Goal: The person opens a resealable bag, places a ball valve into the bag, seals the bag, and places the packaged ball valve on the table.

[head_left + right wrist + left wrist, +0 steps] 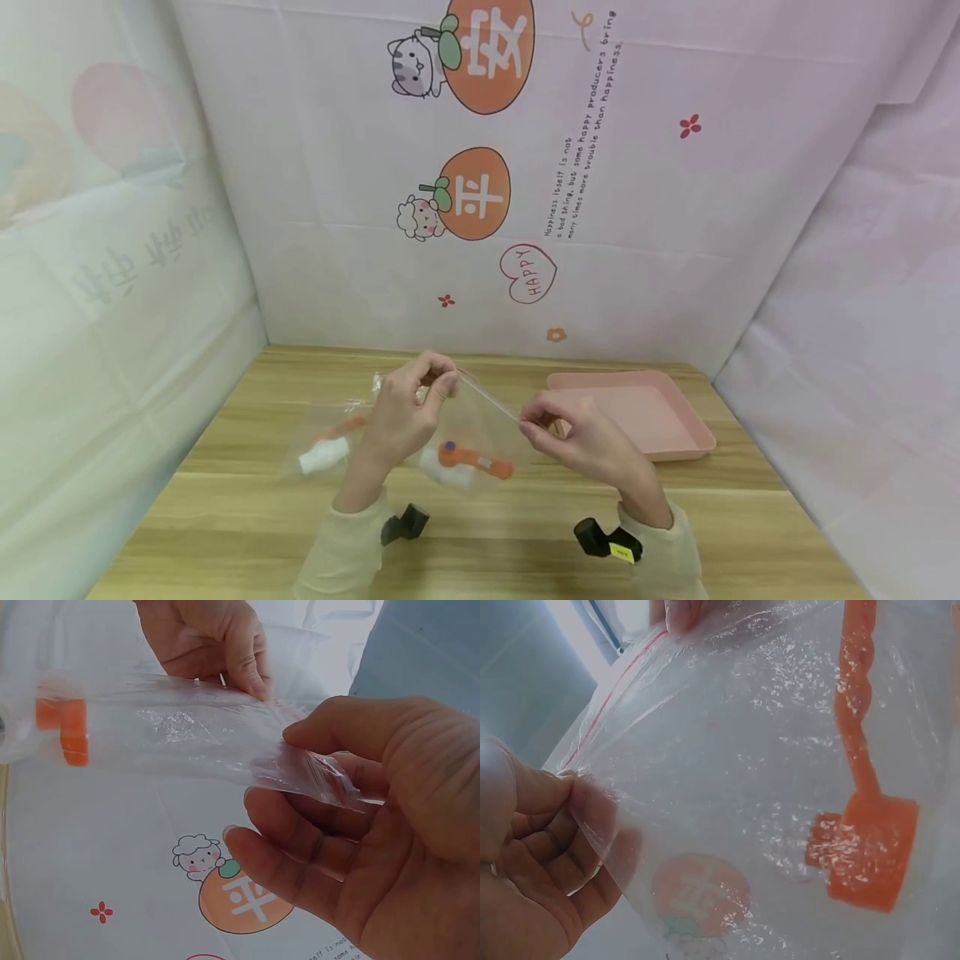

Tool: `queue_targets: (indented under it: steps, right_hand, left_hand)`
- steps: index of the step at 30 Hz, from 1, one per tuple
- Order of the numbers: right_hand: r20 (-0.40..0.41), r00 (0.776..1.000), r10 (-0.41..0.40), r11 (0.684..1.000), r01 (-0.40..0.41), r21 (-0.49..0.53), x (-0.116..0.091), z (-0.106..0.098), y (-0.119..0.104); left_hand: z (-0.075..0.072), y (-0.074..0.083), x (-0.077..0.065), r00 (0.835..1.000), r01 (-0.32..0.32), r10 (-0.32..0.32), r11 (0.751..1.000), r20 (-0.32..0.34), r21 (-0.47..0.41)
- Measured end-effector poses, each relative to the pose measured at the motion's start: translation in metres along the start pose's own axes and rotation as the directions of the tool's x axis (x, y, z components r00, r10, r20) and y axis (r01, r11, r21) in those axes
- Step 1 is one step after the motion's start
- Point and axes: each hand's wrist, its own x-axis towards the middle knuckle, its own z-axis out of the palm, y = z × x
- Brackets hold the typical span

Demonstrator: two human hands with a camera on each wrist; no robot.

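A clear zip bag (480, 417) with a red line along its mouth hangs between my two hands. My left hand (405, 412) pinches one end of the mouth, and my right hand (592, 437) pinches the other end, between thumb and forefinger. Inside the bag lie an orange plastic piece (874, 851) with a twisted stem and a white item (450, 471) whose kind I cannot tell. The right wrist view shows the mouth edge of the bag (330, 776) under the right thumb, its sides lying close together.
Left of the left hand, a second clear bag (296, 442) lies on the wooden table (247, 533), holding a white item (325, 456) and an orange piece (341, 427). A shallow pink tray (693, 417) stands at the back right. White printed cloth (630, 250) walls the table's back and sides.
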Motion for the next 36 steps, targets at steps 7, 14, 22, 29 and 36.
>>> queue_targets:
  steps: [7, 14, 22, 29, 36]
  right_hand:
    - [-0.046, 0.998, -0.049, 0.997, 0.047, -0.055, 0.0024, -0.0017, -0.0041]
    - [-0.059, 0.994, -0.095, 0.994, 0.091, -0.068, 0.0020, -0.0026, -0.0022]
    - [-0.054, 0.998, -0.024, 0.999, 0.022, -0.028, -0.0008, -0.0030, 0.0006]
    - [-0.041, 0.999, -0.013, 1.000, 0.012, -0.019, -0.0016, -0.0025, 0.0020]
    - [-0.034, 0.999, -0.018, 1.000, 0.017, -0.026, -0.0006, -0.0036, 0.0009]
  left_hand:
    - [-0.0013, -0.0039, -0.0002, 1.000, -0.018, 0.018, 1.000, -0.026, 0.001]
    - [-0.0020, -0.0065, -0.0001, 0.999, -0.017, 0.017, 1.000, -0.028, 0.004]
    - [-0.0025, -0.0059, 0.0000, 1.000, -0.005, 0.005, 1.000, -0.031, 0.004]
    - [-0.0029, -0.0063, -0.0004, 0.999, -0.004, 0.005, 1.000, -0.037, 0.012]
    - [-0.0042, -0.0065, 0.0000, 0.999, 0.035, -0.035, 0.999, -0.026, 0.009]
